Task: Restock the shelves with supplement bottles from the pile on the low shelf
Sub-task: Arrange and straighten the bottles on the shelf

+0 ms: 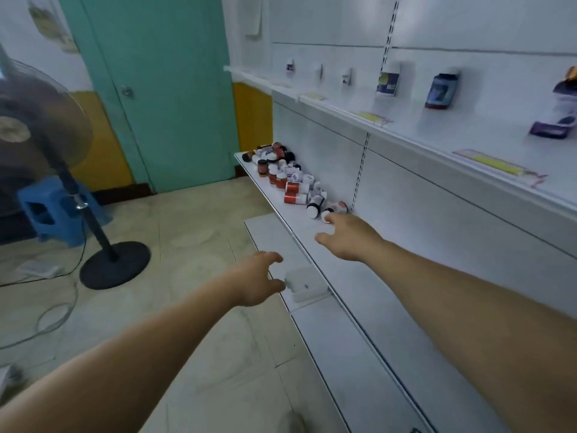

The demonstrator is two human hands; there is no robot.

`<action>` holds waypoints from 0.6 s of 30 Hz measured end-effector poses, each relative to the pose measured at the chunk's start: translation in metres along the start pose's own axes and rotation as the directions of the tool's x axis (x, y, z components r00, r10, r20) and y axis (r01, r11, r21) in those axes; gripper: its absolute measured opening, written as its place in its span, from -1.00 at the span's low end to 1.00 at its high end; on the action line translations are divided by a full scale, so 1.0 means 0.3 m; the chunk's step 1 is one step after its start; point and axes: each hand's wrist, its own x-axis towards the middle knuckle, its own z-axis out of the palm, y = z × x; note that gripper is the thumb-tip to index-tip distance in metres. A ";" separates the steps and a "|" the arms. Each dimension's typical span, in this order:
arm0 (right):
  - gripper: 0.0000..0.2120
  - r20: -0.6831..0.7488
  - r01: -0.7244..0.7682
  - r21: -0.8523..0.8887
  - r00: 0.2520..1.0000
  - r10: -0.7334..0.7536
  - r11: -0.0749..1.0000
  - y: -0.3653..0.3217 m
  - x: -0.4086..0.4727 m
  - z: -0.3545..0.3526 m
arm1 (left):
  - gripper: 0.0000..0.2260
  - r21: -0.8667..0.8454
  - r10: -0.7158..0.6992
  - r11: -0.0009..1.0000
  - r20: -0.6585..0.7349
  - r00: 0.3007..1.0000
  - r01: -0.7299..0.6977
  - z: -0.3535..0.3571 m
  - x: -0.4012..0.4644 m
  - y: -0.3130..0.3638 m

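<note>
right hand point(349, 237) near pile point(290, 179), shelf edge point(281, 210)

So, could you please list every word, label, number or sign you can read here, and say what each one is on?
No text here can be read.
Pile of supplement bottles on the low shelf: red and white labels, print too small and blurred.
Boxes on the upper shelf: blue and purple packaging, lettering blurred.
Yellow price strips on the shelf edge: blurred.
Paper on the wall by the door: illegible.
</note>
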 end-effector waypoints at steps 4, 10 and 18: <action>-0.41 -0.020 -0.063 0.051 0.998 0.064 0.997 0.036 0.354 0.099 | -0.45 0.011 0.050 0.999 0.051 0.997 -0.050 -0.011 0.349 -0.142; -0.42 0.041 -0.221 0.104 0.975 0.218 0.970 0.042 0.819 0.209 | -0.45 -0.011 0.042 0.999 0.183 0.982 -0.041 -0.078 0.796 -0.357; -0.52 0.018 -0.407 0.181 0.912 0.411 0.895 0.006 1.293 0.305 | -0.44 0.030 0.158 0.984 0.286 0.945 -0.173 -0.279 1.412 -0.655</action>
